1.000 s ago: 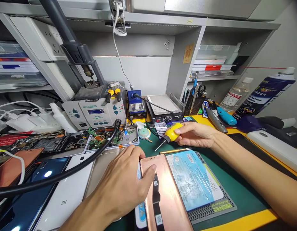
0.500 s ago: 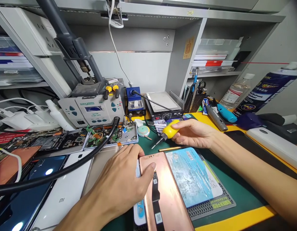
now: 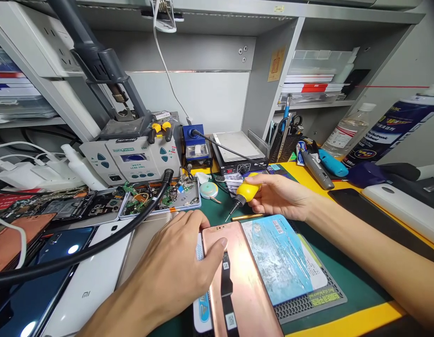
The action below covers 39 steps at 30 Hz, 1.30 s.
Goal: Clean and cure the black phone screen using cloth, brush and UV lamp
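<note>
My left hand (image 3: 183,262) grips the upper left edge of a copper-coloured phone screen panel (image 3: 245,281), its thumb lying on the face. A black flex cable (image 3: 226,283) runs down the panel. In my right hand (image 3: 278,194) is a yellow bulb-shaped needle-tip bottle (image 3: 247,191) with a black collar. Its thin tip points down to the left, just above the panel's top edge and apart from it. Beneath the panel lies a blue and white package (image 3: 278,257) on a grey mat (image 3: 310,299).
Several phones, including a white one (image 3: 81,281), lie to the left under a thick black hose (image 3: 132,229). A tray of circuit boards (image 3: 194,199) sits behind my left hand. Further back stand a hot-air station (image 3: 132,161) and a heating plate (image 3: 239,147); a spray can (image 3: 392,126) is at right.
The needle tip has shifted slightly right and down. My left hand keeps its hold on the panel. The camera view has moved slightly.
</note>
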### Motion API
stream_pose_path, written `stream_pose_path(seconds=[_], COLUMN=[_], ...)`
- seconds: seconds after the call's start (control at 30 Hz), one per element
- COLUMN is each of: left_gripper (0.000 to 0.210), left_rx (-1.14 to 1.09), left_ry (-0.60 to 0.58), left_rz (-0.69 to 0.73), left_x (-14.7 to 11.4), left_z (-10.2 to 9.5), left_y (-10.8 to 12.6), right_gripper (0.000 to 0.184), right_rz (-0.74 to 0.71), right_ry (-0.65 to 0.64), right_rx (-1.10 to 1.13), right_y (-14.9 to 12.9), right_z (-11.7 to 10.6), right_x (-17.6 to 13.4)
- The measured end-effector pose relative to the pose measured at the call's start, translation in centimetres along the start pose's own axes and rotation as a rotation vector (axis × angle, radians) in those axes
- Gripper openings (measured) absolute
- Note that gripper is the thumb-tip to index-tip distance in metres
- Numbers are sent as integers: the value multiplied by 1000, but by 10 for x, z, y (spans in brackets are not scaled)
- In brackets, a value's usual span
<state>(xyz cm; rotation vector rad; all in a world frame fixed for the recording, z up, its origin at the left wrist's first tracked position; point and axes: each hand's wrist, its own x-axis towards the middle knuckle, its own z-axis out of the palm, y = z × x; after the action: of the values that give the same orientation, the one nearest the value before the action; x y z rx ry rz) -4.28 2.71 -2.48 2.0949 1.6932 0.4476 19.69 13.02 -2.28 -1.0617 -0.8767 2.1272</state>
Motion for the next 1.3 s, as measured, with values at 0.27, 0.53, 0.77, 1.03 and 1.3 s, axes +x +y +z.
stream_pose_path(seconds=[0.27,0.53,0.77,1.03,1.3], left_gripper=[20,20,20,21,22], left_rx=[-2,6,9,6,5], left_ry=[3,4,-5,-2,-6], left_rz=[-7,-3,-8,7,4], left_x=[0,0,0,-1,0], left_z=[0,-1,-2,-1,-3], left_y=[-1,0,0,0,1], right_gripper=[9,11,10,9,8], right_rz=[30,33,30,26,23], right_ry=[75,102,114,129,120], right_rx=[-43,-40,-36,-37,-51], right_y=[4,6,6,6,6], right_z=[9,8,9,10,11], right_x=[-2,0,0,0,0])
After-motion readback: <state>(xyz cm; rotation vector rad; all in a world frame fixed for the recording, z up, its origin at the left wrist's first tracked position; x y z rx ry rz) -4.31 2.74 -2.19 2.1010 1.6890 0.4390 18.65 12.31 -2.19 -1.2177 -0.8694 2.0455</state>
